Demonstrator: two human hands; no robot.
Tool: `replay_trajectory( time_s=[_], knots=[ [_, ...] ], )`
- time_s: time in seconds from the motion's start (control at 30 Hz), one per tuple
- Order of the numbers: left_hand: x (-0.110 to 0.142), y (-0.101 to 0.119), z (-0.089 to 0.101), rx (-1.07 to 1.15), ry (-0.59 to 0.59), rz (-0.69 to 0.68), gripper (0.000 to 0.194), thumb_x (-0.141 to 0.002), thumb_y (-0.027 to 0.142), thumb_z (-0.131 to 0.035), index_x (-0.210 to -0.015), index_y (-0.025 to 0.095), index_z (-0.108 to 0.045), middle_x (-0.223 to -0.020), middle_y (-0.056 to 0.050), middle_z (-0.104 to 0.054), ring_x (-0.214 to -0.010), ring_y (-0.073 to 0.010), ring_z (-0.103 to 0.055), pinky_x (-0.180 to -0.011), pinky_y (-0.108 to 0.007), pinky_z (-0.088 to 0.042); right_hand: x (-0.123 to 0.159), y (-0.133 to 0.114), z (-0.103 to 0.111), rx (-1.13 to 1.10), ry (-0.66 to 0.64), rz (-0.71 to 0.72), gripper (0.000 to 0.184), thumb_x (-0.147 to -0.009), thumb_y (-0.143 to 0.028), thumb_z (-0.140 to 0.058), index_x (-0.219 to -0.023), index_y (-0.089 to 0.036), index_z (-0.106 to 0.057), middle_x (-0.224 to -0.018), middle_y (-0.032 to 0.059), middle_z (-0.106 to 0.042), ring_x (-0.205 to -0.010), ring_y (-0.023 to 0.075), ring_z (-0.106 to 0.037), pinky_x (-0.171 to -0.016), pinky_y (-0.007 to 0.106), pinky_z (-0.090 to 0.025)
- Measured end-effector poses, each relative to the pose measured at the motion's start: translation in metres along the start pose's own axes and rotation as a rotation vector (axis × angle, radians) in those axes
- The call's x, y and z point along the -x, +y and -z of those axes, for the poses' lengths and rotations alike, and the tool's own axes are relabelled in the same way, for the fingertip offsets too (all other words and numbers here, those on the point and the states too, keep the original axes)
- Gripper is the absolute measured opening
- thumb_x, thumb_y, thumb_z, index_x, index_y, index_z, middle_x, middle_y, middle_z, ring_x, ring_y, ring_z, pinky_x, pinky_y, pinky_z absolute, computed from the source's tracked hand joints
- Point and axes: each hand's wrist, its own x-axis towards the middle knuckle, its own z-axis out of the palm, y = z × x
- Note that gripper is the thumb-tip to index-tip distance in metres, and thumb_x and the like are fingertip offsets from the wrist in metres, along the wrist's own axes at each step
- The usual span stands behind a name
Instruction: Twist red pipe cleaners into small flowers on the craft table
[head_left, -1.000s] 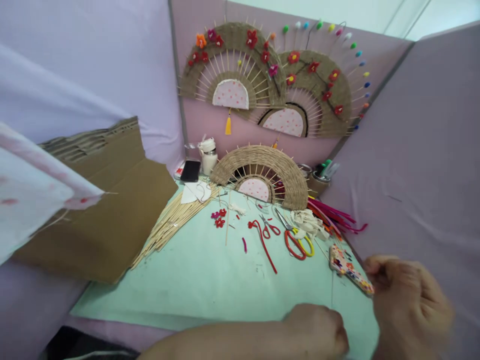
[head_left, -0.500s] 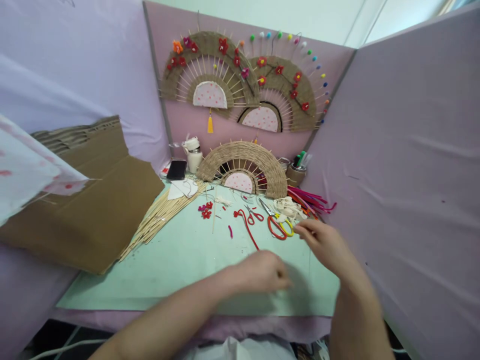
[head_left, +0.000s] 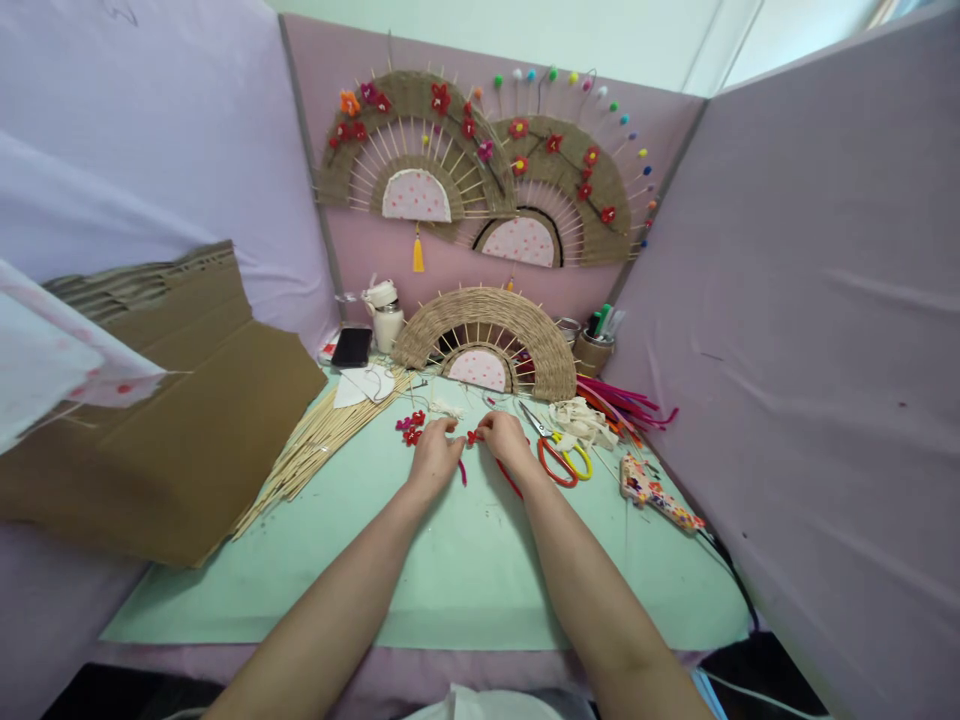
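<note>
Both my hands reach out over the pale green mat [head_left: 450, 570] and meet at a red pipe cleaner [head_left: 472, 437]. My left hand [head_left: 433, 455] pinches its curled end from the left. My right hand [head_left: 507, 443] pinches it from the right, and the rest of the red stem trails away under that hand. Small red and magenta pipe-cleaner flowers [head_left: 410, 428] lie just left of my left hand. Scissors with red and yellow handles [head_left: 559, 457] lie just right of my right hand.
A woven half-round fan [head_left: 487, 335] stands at the back, with two decorated fans [head_left: 465, 160] on the pink wall. Bamboo sticks [head_left: 315, 445], cardboard [head_left: 165, 430], a phone [head_left: 352, 346], a patterned glue gun [head_left: 656, 492] and loose pipe cleaners [head_left: 626, 402] ring the mat.
Both hands moved forward from the near mat to the red pipe cleaner and pinched it. The patterned glue gun now lies on the mat at the right.
</note>
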Motion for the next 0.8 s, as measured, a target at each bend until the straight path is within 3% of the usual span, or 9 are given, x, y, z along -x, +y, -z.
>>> replay_trajectory(
  time_s=[0.13, 0.23, 0.33, 0.5, 0.57, 0.63, 0.73, 0.8],
  knots=[
    [-0.001, 0.005, 0.002, 0.157, -0.002, 0.065, 0.039, -0.069, 0.032, -0.064, -0.103, 0.013, -0.061, -0.098, -0.012, -0.065, -0.073, -0.0178, -0.061, -0.074, -0.032, -0.045, 0.006, 0.001, -0.003, -0.327, 0.075, 0.021, 0.015, -0.074, -0.025, -0.051, -0.071, -0.016, -0.063, -0.066, 0.0029, -0.065, -0.056, 0.0129, -0.055, -0.056, 0.024, -0.04],
    [-0.002, 0.009, 0.004, 0.276, -0.039, 0.035, 0.025, -0.071, 0.034, -0.061, -0.086, 0.015, -0.066, -0.084, -0.008, -0.068, -0.077, -0.0185, -0.061, -0.073, -0.029, -0.045, 0.01, -0.002, -0.007, -0.516, 0.045, 0.017, 0.017, -0.074, -0.028, -0.047, -0.074, -0.016, -0.059, -0.06, 0.0, -0.061, -0.045, 0.0109, -0.05, -0.046, 0.023, -0.038],
    [-0.004, 0.01, 0.004, 0.319, -0.04, 0.039, 0.019, -0.07, 0.032, -0.058, -0.073, 0.015, -0.066, -0.072, -0.004, -0.067, -0.071, -0.0176, -0.06, -0.07, -0.028, -0.045, 0.014, -0.007, -0.006, -0.549, 0.026, 0.029, 0.014, -0.074, -0.028, -0.045, -0.071, -0.018, -0.055, -0.055, -0.0017, -0.058, -0.043, 0.0108, -0.049, -0.044, 0.022, -0.037],
    [-0.005, 0.012, 0.007, 0.49, -0.077, 0.197, 0.022, -0.067, 0.035, -0.06, -0.072, 0.014, -0.065, -0.071, -0.005, -0.067, -0.069, -0.0167, -0.06, -0.063, -0.026, -0.045, 0.014, -0.006, 0.01, -0.53, 0.157, -0.037, 0.024, -0.078, -0.031, -0.041, -0.063, -0.018, -0.054, -0.06, 0.0019, -0.061, -0.051, 0.0122, -0.054, -0.047, 0.023, -0.038],
    [-0.004, 0.013, 0.009, 0.529, -0.065, 0.219, 0.023, -0.065, 0.036, -0.062, -0.072, 0.014, -0.064, -0.071, -0.005, -0.066, -0.069, -0.0162, -0.06, -0.063, -0.025, -0.045, 0.014, -0.006, 0.014, -0.561, 0.094, -0.074, 0.03, -0.079, -0.038, -0.043, -0.061, -0.017, -0.055, -0.06, 0.0032, -0.061, -0.052, 0.0126, -0.054, -0.047, 0.023, -0.038],
    [-0.004, 0.014, 0.01, 0.547, -0.055, 0.205, 0.023, -0.064, 0.036, -0.063, -0.072, 0.014, -0.064, -0.071, -0.004, -0.066, -0.069, -0.0161, -0.06, -0.064, -0.026, -0.045, 0.016, -0.007, 0.014, -0.671, -0.021, -0.066, 0.025, -0.076, -0.041, -0.051, -0.071, -0.018, -0.058, -0.065, 0.0032, -0.064, -0.055, 0.0126, -0.055, -0.047, 0.022, -0.038],
    [-0.004, 0.015, 0.01, 0.549, -0.064, 0.185, 0.024, -0.063, 0.036, -0.065, -0.074, 0.014, -0.065, -0.071, -0.004, -0.067, -0.069, -0.0167, -0.061, -0.066, -0.028, -0.046, 0.019, -0.01, 0.01, -0.838, -0.122, -0.022, 0.026, -0.068, -0.034, -0.062, -0.088, -0.019, -0.059, -0.074, 0.002, -0.066, -0.062, 0.012, -0.057, -0.052, 0.022, -0.042],
    [-0.004, 0.017, 0.011, 0.554, -0.082, 0.183, 0.025, -0.063, 0.036, -0.065, -0.074, 0.014, -0.065, -0.072, -0.005, -0.067, -0.069, -0.0165, -0.061, -0.066, -0.028, -0.046, 0.02, -0.012, 0.007, -0.871, -0.137, 0.009, 0.025, -0.066, -0.031, -0.063, -0.088, -0.018, -0.061, -0.076, 0.002, -0.066, -0.064, 0.0114, -0.057, -0.056, 0.022, -0.044]
  ],
)
